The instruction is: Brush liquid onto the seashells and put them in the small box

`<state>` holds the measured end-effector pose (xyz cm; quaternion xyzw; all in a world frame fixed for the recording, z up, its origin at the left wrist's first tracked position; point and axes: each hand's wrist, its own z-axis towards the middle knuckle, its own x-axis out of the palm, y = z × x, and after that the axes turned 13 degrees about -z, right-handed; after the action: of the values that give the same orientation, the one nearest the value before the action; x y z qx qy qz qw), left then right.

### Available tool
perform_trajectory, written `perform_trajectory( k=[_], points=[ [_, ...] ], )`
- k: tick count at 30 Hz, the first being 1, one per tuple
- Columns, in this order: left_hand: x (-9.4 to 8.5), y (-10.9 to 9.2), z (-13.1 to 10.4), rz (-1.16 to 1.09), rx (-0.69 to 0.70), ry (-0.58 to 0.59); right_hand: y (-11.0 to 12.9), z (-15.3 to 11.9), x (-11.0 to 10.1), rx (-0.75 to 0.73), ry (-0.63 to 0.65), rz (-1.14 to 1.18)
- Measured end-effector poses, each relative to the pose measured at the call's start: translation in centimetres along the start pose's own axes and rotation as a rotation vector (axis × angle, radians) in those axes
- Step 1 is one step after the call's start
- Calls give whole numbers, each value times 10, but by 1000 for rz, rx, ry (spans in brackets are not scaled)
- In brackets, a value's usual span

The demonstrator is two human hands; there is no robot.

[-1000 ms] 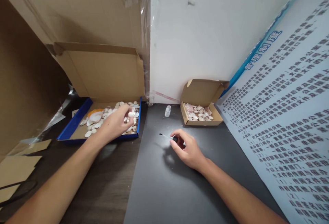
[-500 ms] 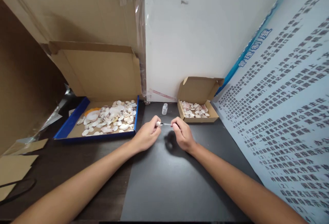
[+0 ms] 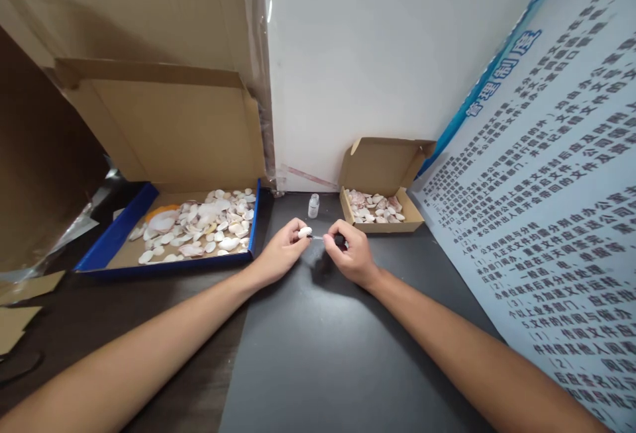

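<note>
Between its thumb and fingertips my left hand [image 3: 281, 252] pinches a small white shell [image 3: 305, 232]. My right hand [image 3: 352, 252] is closed round a thin, pale stick [image 3: 318, 238], whose dark tip reaches to the shell. What else the right fingers hold is partly hidden; something black shows between them. Just behind the hands, a small clear bottle with a white label [image 3: 313, 206] stands upright on the dark mat [image 3: 293, 353].
At the left, a blue-edged box [image 3: 114, 238] with its lid raised holds several shells [image 3: 199, 224]. A smaller cardboard box [image 3: 387, 227] with shells stands at the back right. A printed poster [image 3: 556, 188] leans along the right side.
The camera view has shifted and come slightly closer. The shell in my left hand shows more of its face, and my right hand has turned a little.
</note>
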<state>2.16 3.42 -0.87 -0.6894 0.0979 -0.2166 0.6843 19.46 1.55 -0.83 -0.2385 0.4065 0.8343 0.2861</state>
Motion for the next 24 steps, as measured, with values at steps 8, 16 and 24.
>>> perform_trajectory(
  k=[8,16,24],
  points=[
    [-3,-2,0,-39,-42,47,-2,0,4,28,-14,-37],
    [-4,-3,0,-131,-106,8,-2,0,6,5,9,-49],
    [-3,-6,0,-167,-101,-1,1,-1,4,43,-35,-53]
  ],
)
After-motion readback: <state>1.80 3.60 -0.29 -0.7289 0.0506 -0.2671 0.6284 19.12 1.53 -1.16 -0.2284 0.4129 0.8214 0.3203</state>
